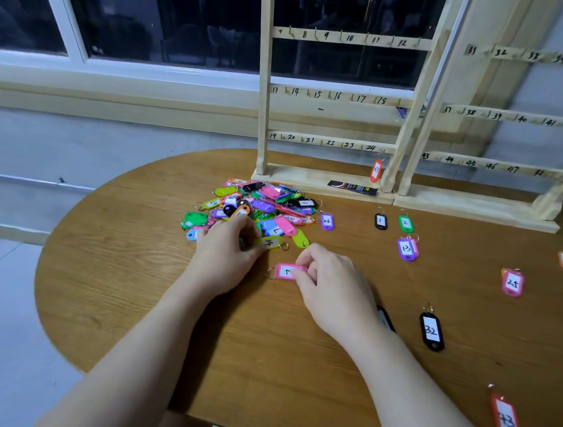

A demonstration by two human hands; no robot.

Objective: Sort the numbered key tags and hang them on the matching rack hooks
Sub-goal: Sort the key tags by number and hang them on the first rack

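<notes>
Pink tag (287, 271) pinched by right hand (329, 287); black tag (431, 331) reads 32

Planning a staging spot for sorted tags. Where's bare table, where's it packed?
Bare: the near-left table left of the left hand; the strip between tag 26 and tag 1; the stretch between tag 32 and tag 25. Crowded: the pile by the rack base, and around both hands, the right hand pinching a pink tag.

Both forearms bare to frame edge, no sleeves; left grip (224, 252) & right grip (331, 287) w/o gloves, rings.
</notes>
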